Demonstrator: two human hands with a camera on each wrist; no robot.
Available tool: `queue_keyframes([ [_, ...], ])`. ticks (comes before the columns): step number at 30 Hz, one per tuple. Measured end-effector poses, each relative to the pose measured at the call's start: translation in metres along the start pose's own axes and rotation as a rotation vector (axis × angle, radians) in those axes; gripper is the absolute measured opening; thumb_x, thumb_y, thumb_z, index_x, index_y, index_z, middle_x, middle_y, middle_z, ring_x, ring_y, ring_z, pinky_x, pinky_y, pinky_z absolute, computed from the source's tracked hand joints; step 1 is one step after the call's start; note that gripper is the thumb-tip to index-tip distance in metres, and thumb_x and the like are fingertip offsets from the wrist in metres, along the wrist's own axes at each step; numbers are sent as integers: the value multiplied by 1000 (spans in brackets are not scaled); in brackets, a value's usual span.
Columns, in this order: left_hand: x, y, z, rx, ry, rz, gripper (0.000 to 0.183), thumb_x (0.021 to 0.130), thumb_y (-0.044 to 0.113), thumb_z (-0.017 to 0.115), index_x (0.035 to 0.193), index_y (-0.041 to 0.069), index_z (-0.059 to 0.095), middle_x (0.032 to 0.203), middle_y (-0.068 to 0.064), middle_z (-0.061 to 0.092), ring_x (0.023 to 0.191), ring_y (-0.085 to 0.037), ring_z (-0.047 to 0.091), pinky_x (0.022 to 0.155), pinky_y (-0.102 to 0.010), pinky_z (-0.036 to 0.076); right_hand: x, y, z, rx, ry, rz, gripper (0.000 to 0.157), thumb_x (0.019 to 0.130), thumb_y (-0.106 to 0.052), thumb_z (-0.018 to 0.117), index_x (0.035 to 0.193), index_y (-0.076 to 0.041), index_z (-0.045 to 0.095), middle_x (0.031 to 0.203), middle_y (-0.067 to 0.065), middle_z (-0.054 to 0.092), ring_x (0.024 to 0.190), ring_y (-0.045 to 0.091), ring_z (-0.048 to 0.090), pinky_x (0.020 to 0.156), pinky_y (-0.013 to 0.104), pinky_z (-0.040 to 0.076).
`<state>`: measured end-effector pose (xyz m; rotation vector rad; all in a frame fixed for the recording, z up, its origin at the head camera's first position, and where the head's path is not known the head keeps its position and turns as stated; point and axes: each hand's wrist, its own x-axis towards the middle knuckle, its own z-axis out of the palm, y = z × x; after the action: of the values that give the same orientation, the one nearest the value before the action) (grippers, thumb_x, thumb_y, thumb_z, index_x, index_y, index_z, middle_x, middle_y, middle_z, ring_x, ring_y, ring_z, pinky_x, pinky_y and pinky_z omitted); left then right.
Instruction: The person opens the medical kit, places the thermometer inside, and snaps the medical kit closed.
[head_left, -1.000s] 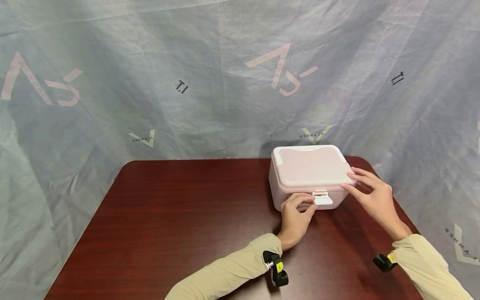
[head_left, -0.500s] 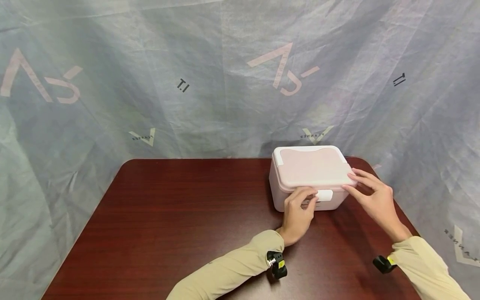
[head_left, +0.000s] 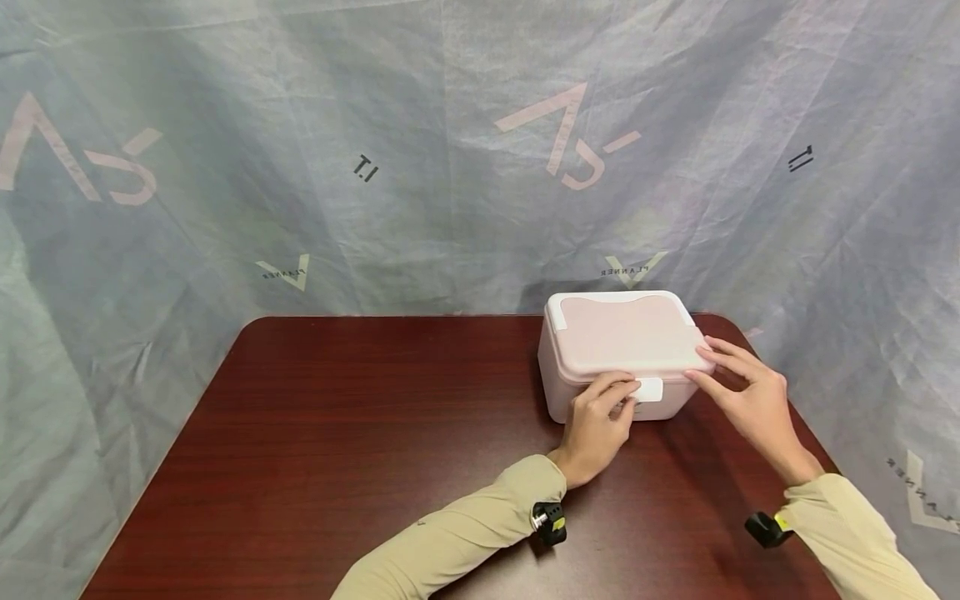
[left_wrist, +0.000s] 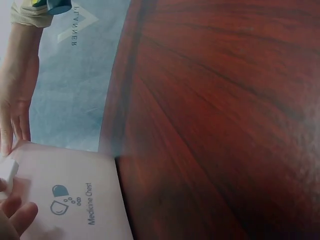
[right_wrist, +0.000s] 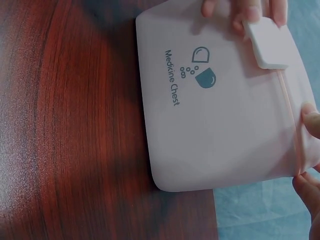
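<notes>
A pale pink medicine box (head_left: pixel 626 333) with a white-trimmed lid sits toward the back right of the table, its lid down. Printed on its front are "Medicine Chest" and a capsule picture, plain in the right wrist view. My left hand (head_left: pixel 598 425) is at the front, its curled fingers pinching the left edge of the white latch (right_wrist: pixel 270 45). That latch stands just below the lid seam. At the right front corner, my right hand (head_left: pixel 753 404) holds the lid's edge between thumb and fingers.
The dark red wooden table (head_left: pixel 360 433) extends well to the left of the box. A grey printed curtain (head_left: pixel 450 167) hangs close behind the box and along both sides. Each sleeve carries a small black wrist camera (head_left: pixel 549 523).
The latch has swung upward from its lower, flared position, with my left fingers following it up, then shifted slightly. The right hand and the box stay in place.
</notes>
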<state>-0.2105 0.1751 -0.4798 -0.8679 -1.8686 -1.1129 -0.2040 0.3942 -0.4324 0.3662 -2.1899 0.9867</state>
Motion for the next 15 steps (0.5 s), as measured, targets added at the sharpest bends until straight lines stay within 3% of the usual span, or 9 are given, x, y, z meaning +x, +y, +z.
queue_keyframes([
  [5,0,-2,-3,64,-72,24,25,81,1,69,105,7,71,106,-1,61,90,-3,62,80,-7,42,0,-2,0,-1,2,6,48,62,8,83,107,-3,72,116,16,64,111,4,56,85,6,39],
  [9,1,-4,-4,147,-125,87,27,79,3,69,105,10,72,108,1,60,90,-3,61,81,-8,43,-1,-3,-1,-14,2,20,48,62,7,83,107,-4,72,116,15,64,111,3,55,85,6,38],
  [15,2,-6,-5,181,-205,141,36,79,0,66,114,8,68,111,1,56,90,-4,57,78,-8,43,-1,-2,0,-18,2,19,47,62,8,83,107,-3,72,116,16,65,111,2,55,85,6,38],
])
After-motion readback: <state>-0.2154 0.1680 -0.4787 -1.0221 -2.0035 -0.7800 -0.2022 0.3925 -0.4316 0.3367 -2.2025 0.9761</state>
